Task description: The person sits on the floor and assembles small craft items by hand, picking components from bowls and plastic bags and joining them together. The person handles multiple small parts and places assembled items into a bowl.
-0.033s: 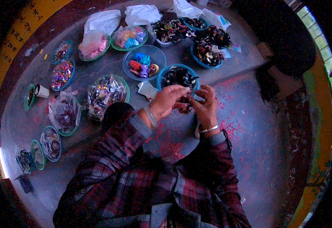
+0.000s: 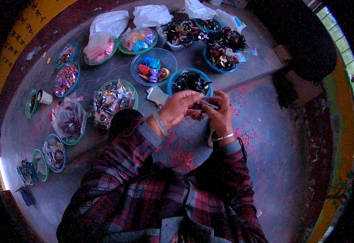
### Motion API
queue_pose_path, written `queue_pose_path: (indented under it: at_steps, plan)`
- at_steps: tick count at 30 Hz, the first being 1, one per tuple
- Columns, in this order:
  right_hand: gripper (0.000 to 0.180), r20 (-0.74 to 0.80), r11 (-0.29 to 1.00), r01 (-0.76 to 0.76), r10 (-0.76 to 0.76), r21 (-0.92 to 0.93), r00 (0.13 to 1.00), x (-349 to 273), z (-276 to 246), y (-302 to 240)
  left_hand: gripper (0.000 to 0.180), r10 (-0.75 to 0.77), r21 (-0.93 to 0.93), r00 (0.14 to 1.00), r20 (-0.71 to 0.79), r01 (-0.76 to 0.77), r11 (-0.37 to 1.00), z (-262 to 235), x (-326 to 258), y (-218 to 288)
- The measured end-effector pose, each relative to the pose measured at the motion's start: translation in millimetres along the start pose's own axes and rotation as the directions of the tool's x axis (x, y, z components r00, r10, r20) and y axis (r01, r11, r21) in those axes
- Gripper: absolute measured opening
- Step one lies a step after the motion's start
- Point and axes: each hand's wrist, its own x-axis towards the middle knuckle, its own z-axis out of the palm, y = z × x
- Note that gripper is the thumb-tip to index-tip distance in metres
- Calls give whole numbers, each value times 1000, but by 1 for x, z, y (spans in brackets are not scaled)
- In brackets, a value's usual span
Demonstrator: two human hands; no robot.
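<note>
My left hand (image 2: 180,107) and my right hand (image 2: 220,113) meet just in front of a blue basket (image 2: 170,87) of black, loop-like pieces (image 2: 190,81). Both are closed, fingertips pinched close together around a small dark item (image 2: 201,116). Something pale, perhaps clear plastic, shows at the fingertips. The item's kind is too dim and too covered by the fingers to make out. Left of the basket, near my left wrist, lies a white packet (image 2: 157,96).
A clear bowl (image 2: 173,60) holds colourful bundles. Beyond stand baskets of dark accessories (image 2: 222,60) and pink packets (image 2: 100,52). At left are a tray of bright beads (image 2: 67,79), a bagged heap (image 2: 114,101) and a white cup (image 2: 45,97). Red scraps (image 2: 246,135) litter the surface.
My fingertips have shifted very slightly around the small item. All else stays as it was.
</note>
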Motion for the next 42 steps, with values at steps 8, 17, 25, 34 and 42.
queue_pose_path:
  at_steps: [8,17,25,34,42]
  plan:
    - [14,105,957,-246,231,157,967,6,-14,15,24,9,39,1000,-11,-8,999,-2,1,-8]
    - [13,89,973,-216,208,87,974,4,-16,15,13,-48,10,992,-120,50,999,-6,5,-11]
    - [14,135,968,-211,193,134,972,2,-14,7,15,-33,-21,989,-146,31,999,-7,3,-5]
    - [17,90,941,-282,270,186,959,3,-20,7,15,-43,23,995,-89,45,999,1,-1,4]
    - [19,98,891,-357,344,279,934,3,-20,3,19,-60,-10,997,-54,59,998,-7,5,-5]
